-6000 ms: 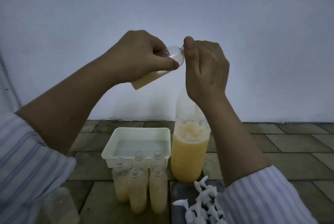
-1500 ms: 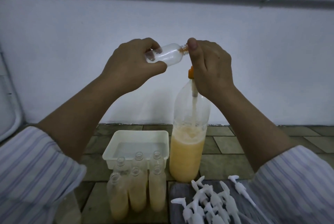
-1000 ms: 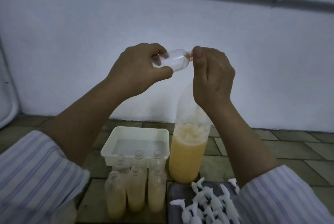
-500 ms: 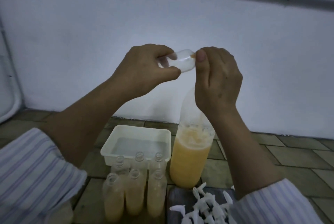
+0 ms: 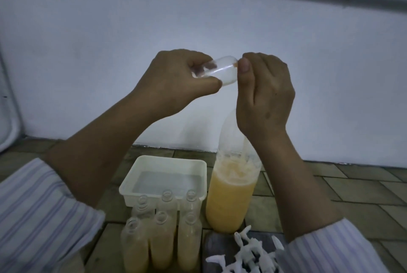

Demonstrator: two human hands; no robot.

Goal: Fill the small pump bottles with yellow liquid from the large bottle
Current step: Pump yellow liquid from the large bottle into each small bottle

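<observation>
1. Above the large bottle [image 5: 231,193], raised in front of the pale wall, the left hand [image 5: 176,83] holds a small clear bottle [image 5: 222,71] on its side; fingers and thumb curl round its body, the thumb along its underside.
2. The right hand [image 5: 264,94] is at the small bottle's mouth, fingers bunched and curled with the thumb upright against the neck. It seems to pinch something orange there; what exactly it grips is hidden behind the thumb.
3. The small bottle's long axis runs nearly level, left to right, mouth to the right towards the right hand and base buried in the left palm. It looks almost empty.
4. The large bottle stands upright on the tiled floor just right of a white tub [image 5: 163,175], about half full of yellow liquid with foam on top. Its neck is hidden behind the right wrist.
5. Risk: the join sits high, so if the mouth slips off whatever feeds it, liquid would likely run down the wrist or onto the floor.
6. Risk: the right forearm hangs close over the tall, narrow large bottle; a nudge could tip it onto the open filled bottles [image 5: 163,244] clustered just beside it.
7. Risk: foam may make the fill level hard to judge, so overfilling is possible.
8. White pump tops [image 5: 248,255] lie heaped on a dark tray in front of the large bottle, not yet fitted.
</observation>
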